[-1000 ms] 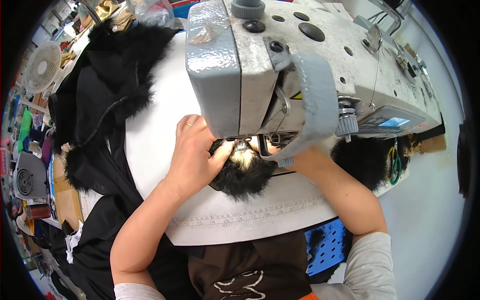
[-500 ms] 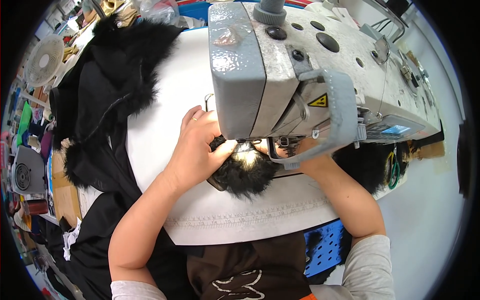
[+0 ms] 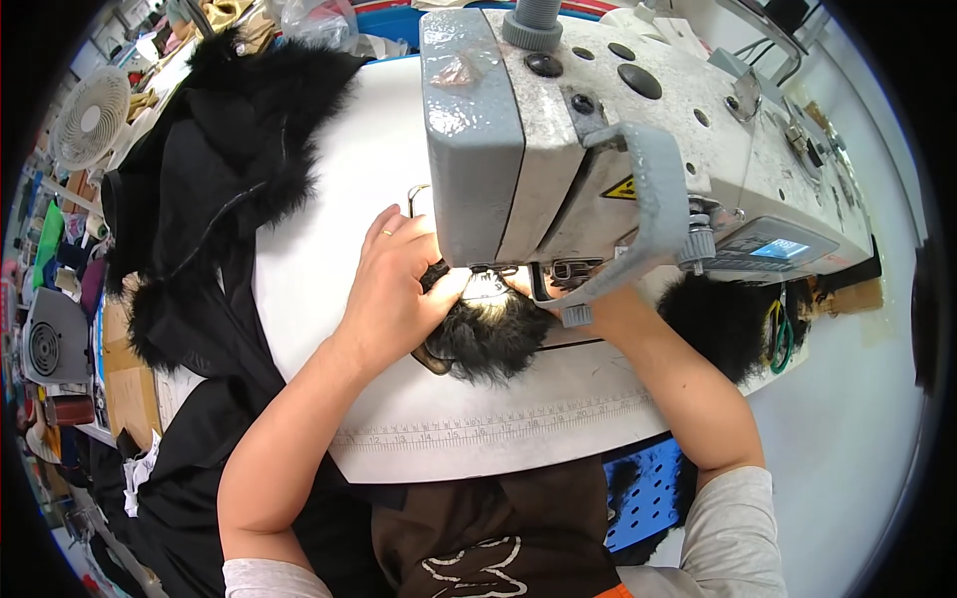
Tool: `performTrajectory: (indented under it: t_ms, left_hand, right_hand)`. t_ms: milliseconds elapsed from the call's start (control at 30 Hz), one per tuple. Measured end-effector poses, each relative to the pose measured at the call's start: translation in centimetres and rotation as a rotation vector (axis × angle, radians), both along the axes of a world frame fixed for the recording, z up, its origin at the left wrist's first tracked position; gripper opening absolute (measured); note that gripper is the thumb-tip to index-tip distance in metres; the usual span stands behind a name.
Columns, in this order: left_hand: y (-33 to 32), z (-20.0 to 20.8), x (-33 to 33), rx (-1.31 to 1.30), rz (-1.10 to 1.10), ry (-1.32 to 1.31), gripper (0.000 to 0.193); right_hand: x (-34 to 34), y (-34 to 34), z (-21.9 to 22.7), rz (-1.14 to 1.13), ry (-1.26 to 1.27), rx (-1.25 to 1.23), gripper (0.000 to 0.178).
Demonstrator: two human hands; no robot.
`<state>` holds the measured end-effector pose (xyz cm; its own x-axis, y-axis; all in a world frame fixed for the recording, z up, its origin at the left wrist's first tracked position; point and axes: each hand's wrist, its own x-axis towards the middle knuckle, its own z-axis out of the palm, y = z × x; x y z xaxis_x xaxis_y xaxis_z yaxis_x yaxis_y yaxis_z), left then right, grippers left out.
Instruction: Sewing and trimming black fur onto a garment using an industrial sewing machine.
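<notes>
A small black fur piece [image 3: 493,344] lies under the lit needle area of a grey and white sewing machine [image 3: 474,149]. At its left edge my left hand [image 3: 389,284] is closed on it, thumb pressing near the presser foot and a ring on one finger. My right hand [image 3: 608,304] reaches in from the right behind the machine's grey guard. Only a fingertip of it shows by the needle, against the fur's right side; its other fingers are hidden. The machine head covers the exact stitching point.
Black fur-trimmed cloth [image 3: 204,189] drapes over the table's left side. A ruler strip [image 3: 498,424] runs along the white tabletop's front. More black fur [image 3: 713,324] and green-handled scissors [image 3: 783,334] lie at right. A blue perforated pedal [image 3: 648,498] shows below; a fan [image 3: 90,118] stands far left.
The view has shifted slightly, so the machine appears turned a little and its small screen shows more. Both hands stay at the fur with little visible movement.
</notes>
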<state>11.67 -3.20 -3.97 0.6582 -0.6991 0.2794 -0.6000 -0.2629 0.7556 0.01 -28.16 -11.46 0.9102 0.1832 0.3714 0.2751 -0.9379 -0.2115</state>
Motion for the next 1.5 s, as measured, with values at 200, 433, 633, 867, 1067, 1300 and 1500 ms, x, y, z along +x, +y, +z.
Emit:
performTrajectory:
  t_ms: [200,433,633,867,1067,1300,1500]
  left_hand:
    - [-0.2,0.2,0.0,0.001,-0.025,0.01,0.015]
    - [0.4,0.4,-0.5,0.012,-0.003,-0.215,0.016]
    - [2.3,1.7,-2.0,0.062,-0.155,-0.162,0.019]
    - [2.6,2.1,-2.3,0.068,-0.168,-0.177,0.02]
    - [2.6,2.0,-2.3,0.032,-0.17,-0.174,0.017]
    - [2.7,2.4,-2.3,0.057,-0.192,-0.21,0.016]
    - [2.5,2.5,-2.1,0.055,-0.227,-0.246,0.016]
  right_hand:
    - [0.5,0.0,-1.2,0.002,-0.015,0.327,0.018]
    - [-0.1,1.5,5.3,-0.049,0.203,0.249,0.036]
    - [-1.4,3.4,9.1,0.02,0.387,0.572,0.014]
    - [-1.0,2.8,7.8,0.136,0.15,0.436,0.028]
    - [-1.7,2.8,9.3,0.073,0.251,0.317,0.017]
    - [-1.4,2.7,9.1,0.13,0.23,0.276,0.025]
    - [-1.8,2.0,8.2,0.128,0.226,0.19,0.037]
